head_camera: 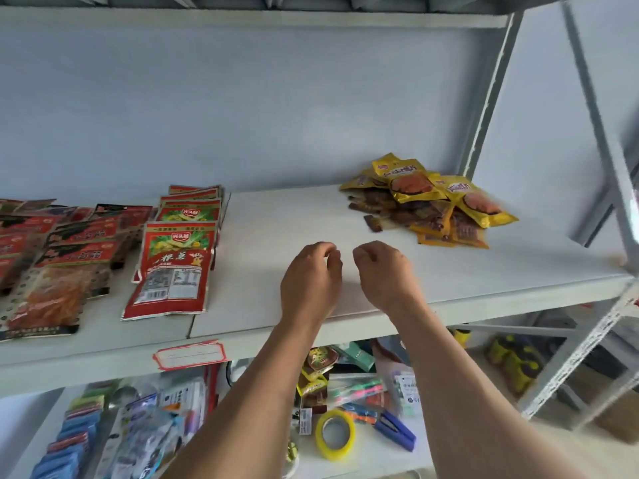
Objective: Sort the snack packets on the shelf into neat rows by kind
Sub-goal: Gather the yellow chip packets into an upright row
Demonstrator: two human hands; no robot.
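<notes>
Centrally, left hand (311, 271) and right hand (383, 271) are hovering loosely curled, holding nothing, over the white shelf (276, 219) between red packets (173, 267) and yellow packet pile (432, 198).

Smooth matt white board on the shelf (276, 216), with painted grey metal for the frame post (491, 95). Glossy plastic film on the red packets (173, 267) and on the yellow packets (432, 195), slightly crinkled. Clear shiny film over the orange strips packet (48, 292). Paper for the red-bordered label (190, 354). Glossy yellow tape roll (334, 433) below.
</notes>
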